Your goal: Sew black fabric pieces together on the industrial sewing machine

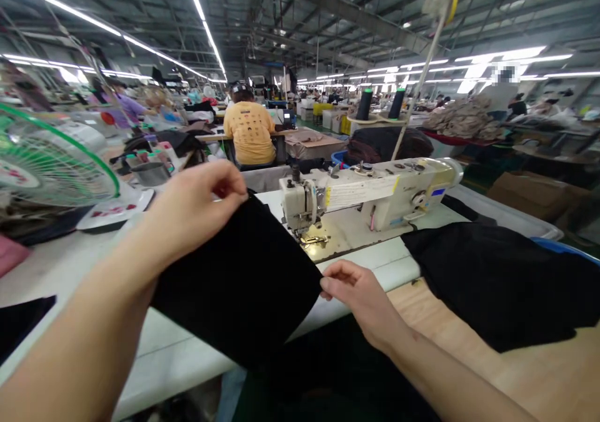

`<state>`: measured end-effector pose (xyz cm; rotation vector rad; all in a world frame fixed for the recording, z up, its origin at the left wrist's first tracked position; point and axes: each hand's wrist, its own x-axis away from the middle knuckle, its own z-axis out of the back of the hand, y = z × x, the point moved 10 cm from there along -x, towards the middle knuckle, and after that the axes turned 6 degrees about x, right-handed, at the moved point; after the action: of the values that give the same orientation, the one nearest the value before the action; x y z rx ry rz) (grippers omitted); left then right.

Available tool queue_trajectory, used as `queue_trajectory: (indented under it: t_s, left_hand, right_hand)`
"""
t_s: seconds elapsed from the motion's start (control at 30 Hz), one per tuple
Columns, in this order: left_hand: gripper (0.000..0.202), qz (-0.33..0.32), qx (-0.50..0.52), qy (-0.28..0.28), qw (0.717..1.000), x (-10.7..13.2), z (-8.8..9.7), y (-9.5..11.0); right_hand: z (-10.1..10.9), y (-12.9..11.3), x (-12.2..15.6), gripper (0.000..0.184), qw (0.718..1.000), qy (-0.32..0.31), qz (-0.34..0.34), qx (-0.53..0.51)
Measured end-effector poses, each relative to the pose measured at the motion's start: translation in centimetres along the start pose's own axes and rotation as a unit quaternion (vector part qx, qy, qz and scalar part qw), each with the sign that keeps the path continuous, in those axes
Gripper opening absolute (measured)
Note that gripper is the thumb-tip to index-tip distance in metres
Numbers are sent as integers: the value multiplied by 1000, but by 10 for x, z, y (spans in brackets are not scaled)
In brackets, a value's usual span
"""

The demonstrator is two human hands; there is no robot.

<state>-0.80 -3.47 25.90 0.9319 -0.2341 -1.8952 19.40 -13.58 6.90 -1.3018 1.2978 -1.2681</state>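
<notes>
A black fabric piece [239, 284] is stretched between my two hands, above the front edge of the sewing table [187, 353]. My left hand [206, 200] pinches its upper corner between thumb and fingers. At the right-hand corner, my right hand [349, 291] grips the edge in a pinch. Just behind the cloth stands a white sewing machine [356, 190], its lit needle area and metal presser foot [314, 241] close to the fabric's upper edge. The lower part of the cloth hangs near my dark clothing, where its outline is hard to see.
More black fabric [497, 278] lies on the wooden surface at the right. A green-rimmed fan [51, 159] stands at the left, near a dark cloth piece [23, 322]. Thread cones [364, 104] rise behind the machine. A person in a yellow shirt [248, 131] sits ahead.
</notes>
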Motion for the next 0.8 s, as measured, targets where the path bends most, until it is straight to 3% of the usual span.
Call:
queue_trajectory:
  t_s: [0.03, 0.1, 0.2, 0.3, 0.37, 0.43, 0.53, 0.63, 0.7, 0.8]
  left_hand:
    - [20, -2, 23, -114, 993, -9, -37, -11]
    - [2, 22, 47, -183, 982, -15, -90, -42]
    - [12, 49, 93, -221, 969, 2, -162, -82]
    - [13, 69, 138, -210, 965, 27, -204, -109]
    - [11, 83, 163, -192, 964, 38, -215, -119]
    - [11, 97, 182, -176, 963, 43, -218, -126]
    - [9, 112, 200, -166, 959, 44, -216, -130]
    - [7, 125, 204, -171, 956, 42, -219, -133]
    - [10, 137, 195, -175, 955, 38, -225, -135]
    - [18, 151, 165, -185, 957, 27, -239, -137]
  right_hand:
    - [-4, 17, -2, 18, 999, -4, -43, -25]
    - [-8, 52, -5, 19, 994, -2, -106, -42]
    - [-3, 80, -10, 18, 997, 9, -79, 25]
    - [2, 77, -9, 10, 987, -17, 26, 160]
    - [1, 69, -3, 7, 959, -55, 90, 261]
    - [-1, 59, 4, 15, 916, -94, 165, 354]
    - [-10, 48, 18, 22, 818, -136, 307, 467]
    - [-16, 48, 25, 22, 736, -147, 385, 538]
    - [-19, 47, 25, 20, 711, -136, 401, 561]
    - [-21, 41, 24, 18, 705, -105, 412, 568]
